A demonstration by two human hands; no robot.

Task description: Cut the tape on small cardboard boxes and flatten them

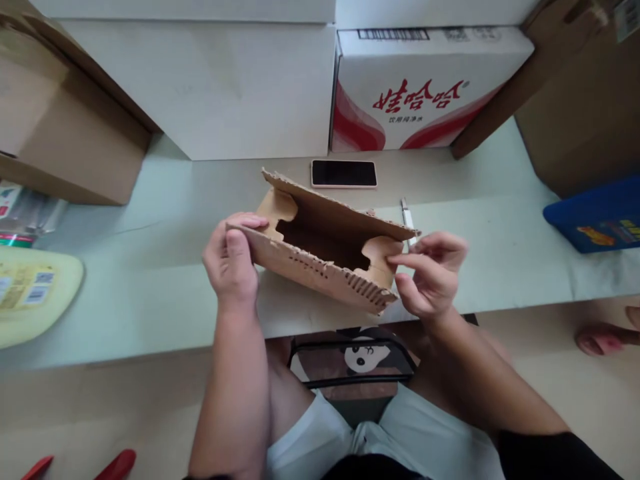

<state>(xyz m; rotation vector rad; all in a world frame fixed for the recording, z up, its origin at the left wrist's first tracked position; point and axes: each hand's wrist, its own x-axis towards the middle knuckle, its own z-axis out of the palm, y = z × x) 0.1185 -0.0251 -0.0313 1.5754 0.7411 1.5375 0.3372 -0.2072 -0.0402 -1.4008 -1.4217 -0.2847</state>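
A small brown cardboard box [310, 263] with ragged top edges is held tilted above the table's front edge, its top open. Inside it is dark, and I cannot make out any contents. My left hand [235, 257] is closed on the box's left end, thumb on the near wall and fingers at the left flap. At the other end, my right hand [433, 273] touches the right flap [383, 257] with an outstretched index finger; its thumb is apart from that finger. Just beyond the box's right corner lies a slim white box cutter [407, 217], partly hidden.
Behind the box lies a phone [344, 174] on the pale table [150, 267]. A white carton with red markings [415, 100], a white box [250, 93] and brown cartons [75, 133] line the back. A yellow bottle [35, 293] stands left, a blue package [595, 217] right.
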